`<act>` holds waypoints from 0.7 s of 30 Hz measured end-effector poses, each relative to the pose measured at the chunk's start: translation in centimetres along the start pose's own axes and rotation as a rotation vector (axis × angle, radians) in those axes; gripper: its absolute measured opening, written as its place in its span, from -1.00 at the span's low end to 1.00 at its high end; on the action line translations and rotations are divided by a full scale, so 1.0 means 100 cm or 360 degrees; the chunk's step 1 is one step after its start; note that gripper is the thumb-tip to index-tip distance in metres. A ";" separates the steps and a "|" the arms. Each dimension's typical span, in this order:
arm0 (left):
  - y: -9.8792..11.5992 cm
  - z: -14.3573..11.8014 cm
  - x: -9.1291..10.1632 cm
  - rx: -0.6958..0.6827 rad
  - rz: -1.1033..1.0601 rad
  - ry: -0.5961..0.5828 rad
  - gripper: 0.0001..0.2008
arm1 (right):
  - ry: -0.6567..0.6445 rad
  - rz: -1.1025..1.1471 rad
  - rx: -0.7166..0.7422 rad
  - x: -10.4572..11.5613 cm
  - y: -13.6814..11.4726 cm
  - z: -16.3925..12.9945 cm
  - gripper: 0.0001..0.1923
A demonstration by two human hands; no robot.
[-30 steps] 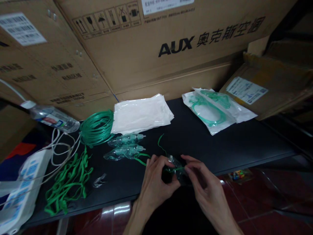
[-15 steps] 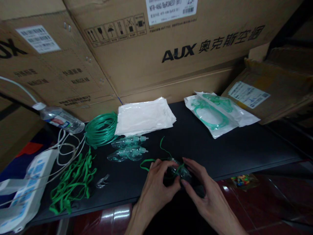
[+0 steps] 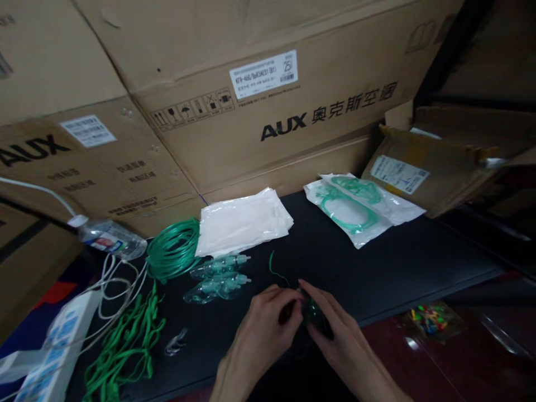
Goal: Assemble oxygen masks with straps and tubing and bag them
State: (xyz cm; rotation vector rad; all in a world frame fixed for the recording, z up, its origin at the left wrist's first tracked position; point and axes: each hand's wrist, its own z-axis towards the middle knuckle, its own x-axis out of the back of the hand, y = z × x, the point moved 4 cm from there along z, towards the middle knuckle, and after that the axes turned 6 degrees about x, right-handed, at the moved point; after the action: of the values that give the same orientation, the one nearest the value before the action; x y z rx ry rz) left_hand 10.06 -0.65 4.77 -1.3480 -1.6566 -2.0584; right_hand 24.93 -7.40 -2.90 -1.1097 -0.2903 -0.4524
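Both hands at the near edge of the black tabletop (image 3: pixel 402 262), working one small clear plastic mask with a green tint (image 3: pixel 313 312). Left hand (image 3: pixel 259 335) and right hand (image 3: pixel 335 340) meet fingertip to fingertip, each pinching the mask between thumb and fingers — a narrow, closed grip on either side. A thin green elastic strap (image 3: pixel 274 267) curls up and away from the mask toward the back of the table.

Counted on the table:
- Two more clear green-tinted masks (image 3: pixel 218 276), lying side by side just left of the hands, apart from them.
- One coil of green tubing (image 3: pixel 171 248), touching the stack beside it.
- One stack of flat white plastic pouches (image 3: pixel 243 220); number of pouches cannot be told.
- Two sealed pouches with green tubing inside (image 3: pixel 355 204), overlapping, at the far right of the table.
- One loose heap of green elastic straps (image 3: pixel 125 340), near left.
- One small clear clip-like piece (image 3: pixel 176 341) beside the heap.
- One clear plastic water bottle on its side (image 3: pixel 111 237), far left.
- One white power strip (image 3: pixel 54 346) with white cables (image 3: pixel 113 279) — lower left corner.

Behind it all, large brown cardboard cartons (image 3: pixel 259 100) printed AUX.
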 end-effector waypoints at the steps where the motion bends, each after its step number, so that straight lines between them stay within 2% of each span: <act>1: 0.001 0.003 0.000 -0.0010 -0.0023 0.0001 -0.77 | 0.0041 0.0028 -0.0008 0.002 0.001 0.002 -0.26; 4: -0.005 0.017 0.009 0.0157 0.0023 0.0135 -0.77 | 0.0185 0.0046 -0.0086 0.010 0.002 0.006 -0.38; 7: -0.017 0.036 0.018 0.0345 0.0385 0.0346 -0.79 | 0.0275 0.0043 -0.0173 0.018 0.001 0.009 -0.47; 9: -0.024 0.047 0.018 0.0405 0.0550 0.0399 -0.80 | 0.0320 0.0054 -0.0225 0.022 0.001 0.009 -0.51; 15: -0.036 0.062 0.008 0.0432 0.0658 0.0381 -0.91 | 0.0384 0.0129 -0.0370 0.025 0.006 0.003 -0.47; 21: -0.029 0.071 0.014 0.0347 0.0423 0.0266 -0.89 | 0.0501 0.0716 -0.0569 0.024 0.004 0.001 -0.40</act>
State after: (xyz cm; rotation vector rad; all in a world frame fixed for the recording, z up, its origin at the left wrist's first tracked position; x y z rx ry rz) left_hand 11.18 7.03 3.59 -1.2137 -1.4911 -1.7343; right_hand 27.21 -7.67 -2.07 -1.3843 0.3267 -0.2727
